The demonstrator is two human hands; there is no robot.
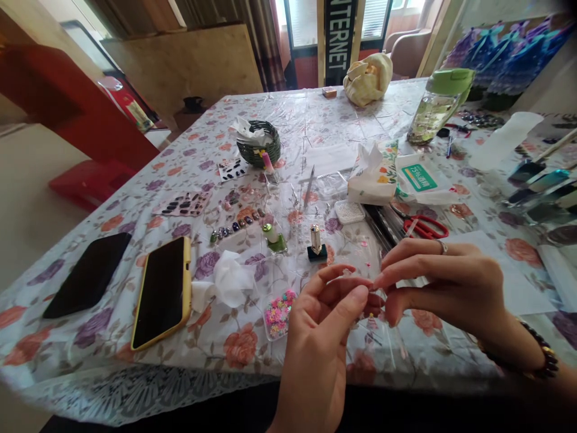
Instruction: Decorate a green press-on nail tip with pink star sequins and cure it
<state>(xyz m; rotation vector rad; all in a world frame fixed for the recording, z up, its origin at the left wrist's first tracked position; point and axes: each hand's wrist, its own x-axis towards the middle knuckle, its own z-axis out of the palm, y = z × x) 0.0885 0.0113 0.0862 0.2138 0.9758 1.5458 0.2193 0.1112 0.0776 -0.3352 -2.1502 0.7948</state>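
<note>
Lower centre-right: left hand (322, 328) and right hand (444, 281) meet, grips nearly closed; I cannot tell what tiny item, if any, lies between fingertips. I'd brace left, pinch lightly.

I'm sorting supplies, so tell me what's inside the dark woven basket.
Crumpled white tissue fills the basket and pokes above its rim. Anything beneath the tissue is hidden.

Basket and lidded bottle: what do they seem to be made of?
Basket: dark green woven strands, visibly interlaced, perhaps plastic cord or painted wicker. Bottle: smooth, glossy body, glass or clear plastic, since the contents show through; its lid looks like opaque green plastic, from its even colour.
</note>
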